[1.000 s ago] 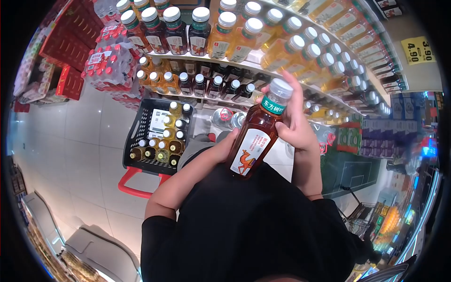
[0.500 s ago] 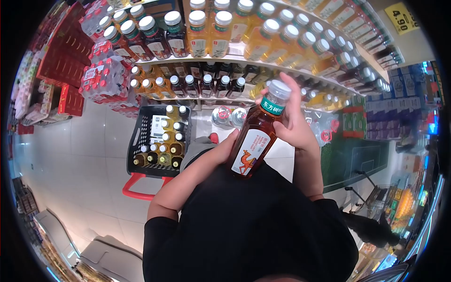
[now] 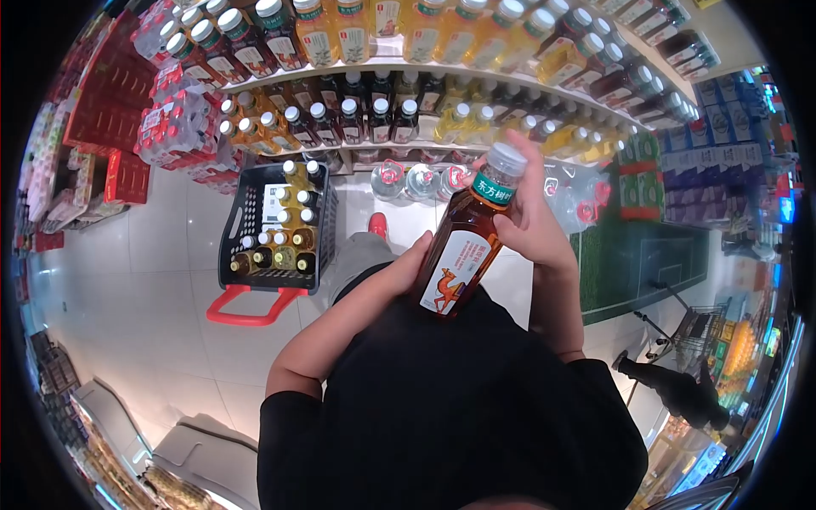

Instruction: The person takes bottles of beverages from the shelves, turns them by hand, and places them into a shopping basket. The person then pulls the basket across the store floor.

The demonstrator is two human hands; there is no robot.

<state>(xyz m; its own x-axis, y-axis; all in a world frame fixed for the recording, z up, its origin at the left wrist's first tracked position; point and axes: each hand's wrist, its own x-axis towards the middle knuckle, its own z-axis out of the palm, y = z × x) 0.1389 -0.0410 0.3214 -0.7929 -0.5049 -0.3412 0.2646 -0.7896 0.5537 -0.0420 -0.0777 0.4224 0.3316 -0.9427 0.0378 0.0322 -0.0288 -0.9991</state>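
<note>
A large bottle of reddish-brown tea (image 3: 460, 255) with a clear-white cap, a green neck band and a white label showing an orange animal is held tilted in front of my chest. My left hand (image 3: 410, 270) grips its lower left side, fingers partly hidden behind it. Around the neck and shoulder on the right, my right hand (image 3: 534, 223) is closed, with the thumb on the front and a finger reaching up beside the cap. To the left on the floor stands a black shopping basket (image 3: 326, 223) with a red handle, holding several bottles with white and yellow-green caps.
Shelves (image 3: 374, 66) of bottled drinks run across the front. Large clear water jugs (image 3: 421, 182) stand below them. Shrink-wrapped bottle packs (image 3: 180, 127) are stacked at left, and drink cartons (image 3: 712, 170) at right. A person in dark clothes (image 3: 676, 389) is near a shopping cart (image 3: 699, 327) at lower right.
My view has shifted, so the shelves appear higher and the basket higher and slightly left. Both hands keep the same hold on the bottle. The person at right shows more fully.
</note>
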